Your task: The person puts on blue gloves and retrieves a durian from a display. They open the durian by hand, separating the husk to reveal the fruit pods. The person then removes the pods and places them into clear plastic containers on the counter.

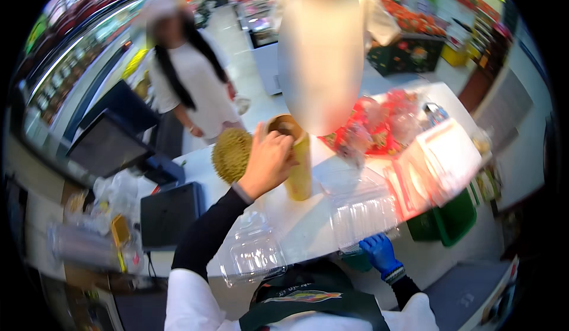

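My bare left hand (270, 162) is raised at the mouth of a tall yellow cylindrical container (300, 175), fingers partly curled. Whether it grips anything there is hidden. Just left of that hand, a spiky durian (232, 155) rests on the white table (306, 228). My right hand (381, 253), in a blue glove, is low at the table's front edge, beside a clear plastic clamshell box (362, 215); its fingertips are not clear enough to show a hold. Another clear clamshell box (255, 255) lies at the front left of the table.
Red-printed bags (378, 126) and a stack of plastic bags (435, 162) occupy the table's right side. A dark flat device (171, 217) and a monitor (111, 142) stand left. A green basket (444, 217) is below at right. Two people (191, 73) stand across the table.
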Demonstrator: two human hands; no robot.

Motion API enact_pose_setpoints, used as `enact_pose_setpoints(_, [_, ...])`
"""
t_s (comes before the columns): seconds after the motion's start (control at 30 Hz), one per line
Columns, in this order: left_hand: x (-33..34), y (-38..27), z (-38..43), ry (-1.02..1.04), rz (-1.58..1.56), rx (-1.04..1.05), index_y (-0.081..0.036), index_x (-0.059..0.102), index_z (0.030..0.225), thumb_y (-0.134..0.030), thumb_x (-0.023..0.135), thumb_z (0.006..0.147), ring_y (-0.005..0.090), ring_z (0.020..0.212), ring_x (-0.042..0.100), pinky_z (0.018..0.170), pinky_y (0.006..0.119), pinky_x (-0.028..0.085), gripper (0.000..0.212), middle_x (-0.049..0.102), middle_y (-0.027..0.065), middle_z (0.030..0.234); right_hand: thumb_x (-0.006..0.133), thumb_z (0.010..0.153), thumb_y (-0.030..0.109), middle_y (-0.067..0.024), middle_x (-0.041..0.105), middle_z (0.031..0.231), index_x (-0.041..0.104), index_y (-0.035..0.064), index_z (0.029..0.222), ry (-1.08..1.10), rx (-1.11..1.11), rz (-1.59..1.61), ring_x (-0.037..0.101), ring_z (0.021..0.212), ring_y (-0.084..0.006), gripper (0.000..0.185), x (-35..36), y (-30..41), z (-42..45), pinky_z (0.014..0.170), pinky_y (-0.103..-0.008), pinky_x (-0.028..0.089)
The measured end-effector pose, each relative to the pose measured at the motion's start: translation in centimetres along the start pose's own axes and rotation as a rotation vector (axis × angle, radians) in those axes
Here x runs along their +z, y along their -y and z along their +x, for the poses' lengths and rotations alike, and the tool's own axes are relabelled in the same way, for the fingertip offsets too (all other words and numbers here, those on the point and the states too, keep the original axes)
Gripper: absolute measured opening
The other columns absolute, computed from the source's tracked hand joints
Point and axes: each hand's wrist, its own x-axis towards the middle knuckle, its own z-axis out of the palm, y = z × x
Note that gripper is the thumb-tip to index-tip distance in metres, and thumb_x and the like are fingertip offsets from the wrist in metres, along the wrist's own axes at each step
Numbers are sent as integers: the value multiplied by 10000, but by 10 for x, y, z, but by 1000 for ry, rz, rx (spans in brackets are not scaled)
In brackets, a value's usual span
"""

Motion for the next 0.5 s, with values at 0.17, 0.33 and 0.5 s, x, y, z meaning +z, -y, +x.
enact_pose_setpoints(0.17, [-26,-8,-8,-63,-149,-37,-52,531,871,-106,779,643,291,864,564,1054,483,317,341,543,85,747,572,762,99,-64,643,947,650,109,1012,-29,-13,89,605,898,-244,262,15,-13,-3,820,-397,443])
enact_pose_setpoints(0.33, [-161,-16,-54,-386,-176,-203,-5,579,954,-61,794,678,313,887,599,890,385,473,354,604,144,912,573,766,68,-71,638,1003,645,101,1045,30,-62,116,591,945,-256,290,16,-4,8,857,-403,429])
enact_pose_setpoints(0.5, [-302,18,-155,-347,-339,-494,-16,583,1125,-146,721,840,145,924,649,875,293,527,342,653,64,1019,559,746,40,-76,628,1019,635,108,1074,131,-177,173,573,989,-263,343,18,22,44,892,-411,407])
